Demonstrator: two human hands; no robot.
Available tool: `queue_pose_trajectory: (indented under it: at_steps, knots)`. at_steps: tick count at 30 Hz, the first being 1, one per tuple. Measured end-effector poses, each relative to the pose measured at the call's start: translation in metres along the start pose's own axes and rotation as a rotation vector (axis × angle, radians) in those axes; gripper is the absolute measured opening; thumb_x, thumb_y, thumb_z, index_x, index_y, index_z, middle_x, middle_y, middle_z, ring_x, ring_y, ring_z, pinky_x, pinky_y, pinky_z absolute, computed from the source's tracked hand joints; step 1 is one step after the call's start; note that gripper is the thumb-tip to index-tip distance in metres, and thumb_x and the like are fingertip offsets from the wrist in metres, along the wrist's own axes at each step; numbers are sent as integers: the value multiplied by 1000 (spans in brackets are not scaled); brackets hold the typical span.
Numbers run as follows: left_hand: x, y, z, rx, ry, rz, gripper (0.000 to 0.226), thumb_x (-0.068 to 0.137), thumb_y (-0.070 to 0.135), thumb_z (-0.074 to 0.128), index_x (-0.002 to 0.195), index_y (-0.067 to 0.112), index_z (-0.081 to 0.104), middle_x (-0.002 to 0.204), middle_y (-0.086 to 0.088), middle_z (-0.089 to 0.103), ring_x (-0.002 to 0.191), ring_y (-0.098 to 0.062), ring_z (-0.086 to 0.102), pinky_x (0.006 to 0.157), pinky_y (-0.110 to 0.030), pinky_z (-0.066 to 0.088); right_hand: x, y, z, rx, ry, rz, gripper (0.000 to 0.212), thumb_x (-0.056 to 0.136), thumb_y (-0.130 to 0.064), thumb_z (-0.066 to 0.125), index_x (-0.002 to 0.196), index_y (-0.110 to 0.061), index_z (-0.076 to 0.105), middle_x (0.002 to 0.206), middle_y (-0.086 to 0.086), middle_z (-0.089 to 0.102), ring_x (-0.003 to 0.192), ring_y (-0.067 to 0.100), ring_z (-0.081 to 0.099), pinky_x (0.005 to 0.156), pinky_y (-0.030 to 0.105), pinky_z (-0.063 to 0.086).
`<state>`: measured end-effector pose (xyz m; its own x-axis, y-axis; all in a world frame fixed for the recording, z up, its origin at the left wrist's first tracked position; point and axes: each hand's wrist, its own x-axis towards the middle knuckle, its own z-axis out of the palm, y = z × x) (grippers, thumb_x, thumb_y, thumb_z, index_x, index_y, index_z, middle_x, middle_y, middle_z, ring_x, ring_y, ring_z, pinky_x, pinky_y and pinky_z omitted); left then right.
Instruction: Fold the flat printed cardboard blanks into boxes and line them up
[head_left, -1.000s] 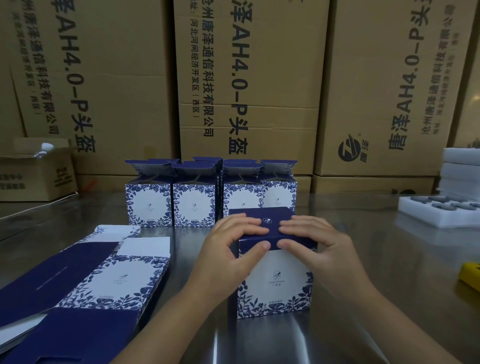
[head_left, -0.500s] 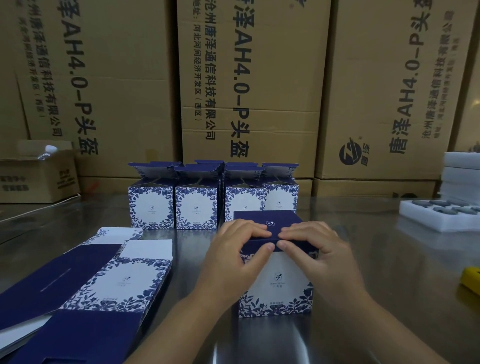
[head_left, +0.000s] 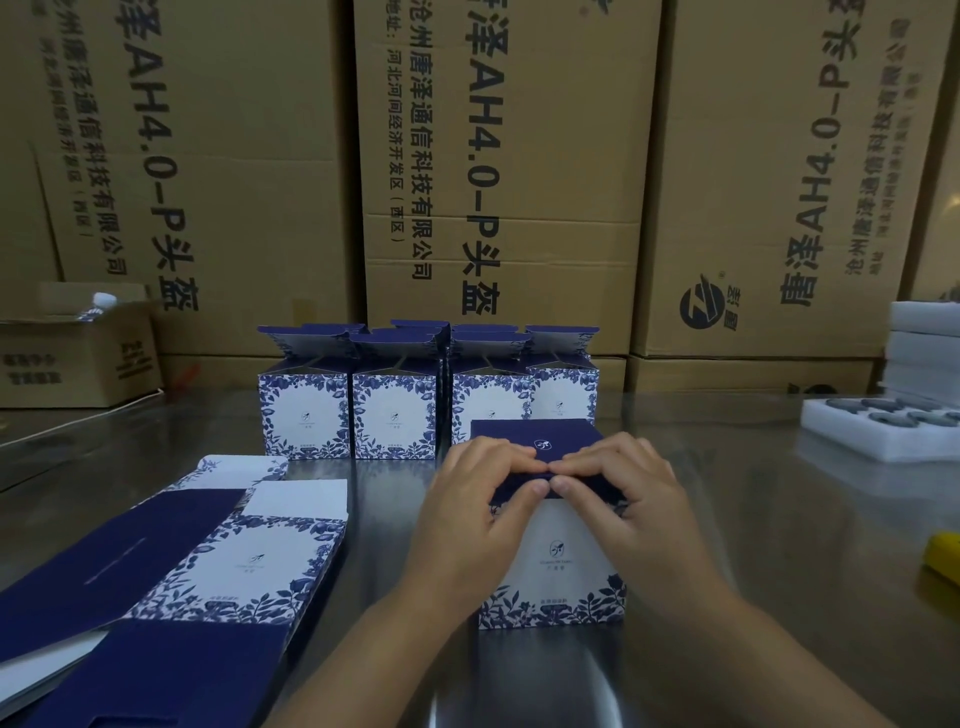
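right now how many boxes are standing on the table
5 boxes: four in the back row, one held by left hand and right hand. Flaps behind suggest more hidden.

Steel tabletop (head_left: 779, 519); stacked brown cartons (head_left: 498, 156) behind; dim light.

We are seeing brown cartons (head_left: 509, 182) standing behind the steel table (head_left: 753, 530), foam trays (head_left: 878, 436) sitting at its right edge.
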<state>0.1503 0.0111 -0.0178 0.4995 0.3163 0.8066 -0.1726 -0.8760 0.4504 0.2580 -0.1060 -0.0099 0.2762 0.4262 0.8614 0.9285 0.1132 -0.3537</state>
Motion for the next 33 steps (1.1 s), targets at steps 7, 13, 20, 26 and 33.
queue_pose_trajectory:
  at_steps: [7,13,20,26,33]
  knots:
    - [0,-7,-7,-178,-24,-68,13,83,26,57,94,33,61,108,20,63,115,2,51,98,-17,37,5,9,-16,193,-91,115,22,74,-18,76,85,-37,71,92,-20,70,97,-1,61,86,12,42]
    - [1,-5,-3,-182,24,-77,15,83,24,57,90,35,62,104,20,65,112,6,51,95,-9,34,5,9,-11,171,-43,103,33,74,-8,77,83,-39,69,87,-19,70,94,-3,61,87,11,42]
    - [1,-11,-9,-162,55,-90,12,80,27,65,87,35,60,105,17,63,116,1,50,99,-21,37,3,9,-15,157,24,125,17,68,-26,77,80,-36,70,89,-18,70,97,0,58,86,9,40]
    - [4,-15,-16,-240,36,-123,25,81,7,69,82,31,64,101,11,65,107,8,54,95,-17,42,4,17,-20,227,38,202,21,72,-11,78,75,-32,73,88,-13,70,93,2,60,81,5,37]
    - [3,-18,-16,-210,48,-80,30,88,5,61,91,34,65,104,18,65,112,7,53,95,-10,39,3,19,-16,235,82,192,23,71,-7,78,74,-29,73,85,-11,71,90,3,61,79,6,40]
